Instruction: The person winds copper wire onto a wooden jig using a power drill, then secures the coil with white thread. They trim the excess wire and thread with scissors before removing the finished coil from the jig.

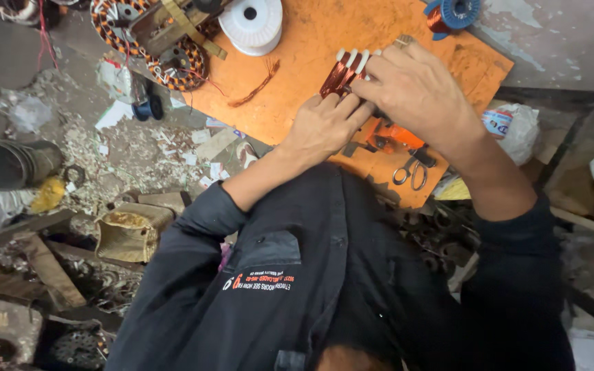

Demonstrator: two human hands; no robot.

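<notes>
Looking down from my head camera, the biggest thing I see is an orange board (pixel 324 41) lying flat across the upper middle of the view, stained and scuffed. Below it, my dark work shirt (pixel 297 275) fills the lower centre, with both sleeves pushed up my forearms. To the left, the floor (pixel 139 144) is littered with paper scraps and shavings, and a dark ribbed pipe (pixel 12 163) lies on its side near the left edge. A round motor winding (pixel 149 34) with orange and black coils sits at the top left, touching the board's corner, and a white spool (pixel 251 24) stands just beside it on the board. A blue spool (pixel 454 14) of copper wire rests at the board's far right corner. My right hand (pixel 417 89) is closed over the top of a small copper wire coil (pixel 340 74) with white sleeves, gripping it above the middle of the board. My left hand (pixel 324 124) pinches the coil's lower end, fingers curled tight. Small scissors (pixel 412 173) lie on the board near my right wrist. A loose twist of copper wire (pixel 256 86) lies on the board left of the coil.
</notes>
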